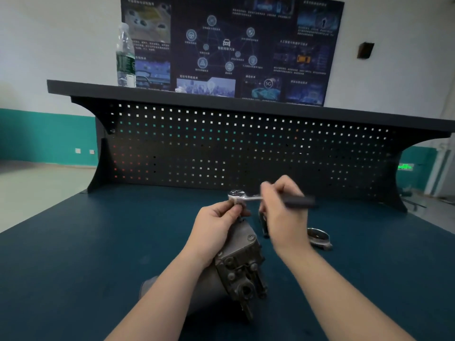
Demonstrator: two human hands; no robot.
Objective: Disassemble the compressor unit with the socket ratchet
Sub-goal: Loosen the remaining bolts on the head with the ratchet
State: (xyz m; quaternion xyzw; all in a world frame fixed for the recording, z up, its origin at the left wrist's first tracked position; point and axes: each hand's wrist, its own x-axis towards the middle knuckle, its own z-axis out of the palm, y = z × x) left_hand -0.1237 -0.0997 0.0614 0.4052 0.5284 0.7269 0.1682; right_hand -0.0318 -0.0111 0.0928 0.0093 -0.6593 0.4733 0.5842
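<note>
Low centre of the frame: a grey cast-metal compressor unit (236, 269) lying on the dark blue-green bench top (73, 267), ported and bolted end face turned toward the camera, body running up and away toward the hands. Just above it, left hand (216, 223) draped over the upper end of the housing, fingers curled and pinching around the socket under the ratchet head. Right of that, right hand (283, 212) wrapped around the handle of the socket ratchet (256, 198); chrome head pointing left over the left fingertips, black grip sticking out to the right past the hand, blurred. Partly hidden behind the right wrist, a small dark metal part (263, 223), too obscured to name. Right of centre, a loose round metal cover (318, 237) resting on the bench, apart from the unit. Farther back, a black perforated panel (246, 143) across mid-frame, topped by a dark shelf (221, 97). On the shelf at upper left, a clear plastic water bottle (126, 55) standing upright. Behind, top centre, a dark poster (231, 45) on the white wall.
</note>
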